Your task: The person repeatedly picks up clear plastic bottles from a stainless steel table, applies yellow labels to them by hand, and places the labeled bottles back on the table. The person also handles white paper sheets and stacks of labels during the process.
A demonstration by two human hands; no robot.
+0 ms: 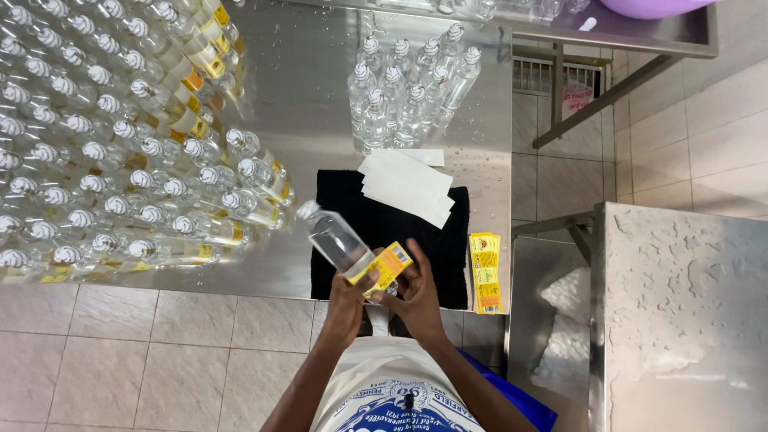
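The person's left hand (346, 300) grips the lower body of a clear plastic bottle with a white cap (336, 240), fingers closed around it, the bottle tilted so its cap points up and away from the fingertips. The right hand (416, 298) presses a yellow rectangular paper label (387, 266) against the bottle's side; its fingers are curled over the label and the bottle's base, so both hands are closed on the same bottle.

Just beyond the fingers lies a black cloth mat (400, 232) on the stainless steel table (312, 88), and on the far side of the mat sits a loose stack of white backing strips (408, 186). Just right of the right hand's fingers, a small pile of yellow labels (485, 272) waits at the table edge.

Far left of the left hand stands a dense crowd of capped bottles already wearing yellow labels (120, 152). Ahead of the fingers, well apart, a smaller cluster of bare clear bottles (408, 96) stands unlabelled. Judging by these groups, most of the labelling looks done, with the held bottle in progress and the small bare cluster left.
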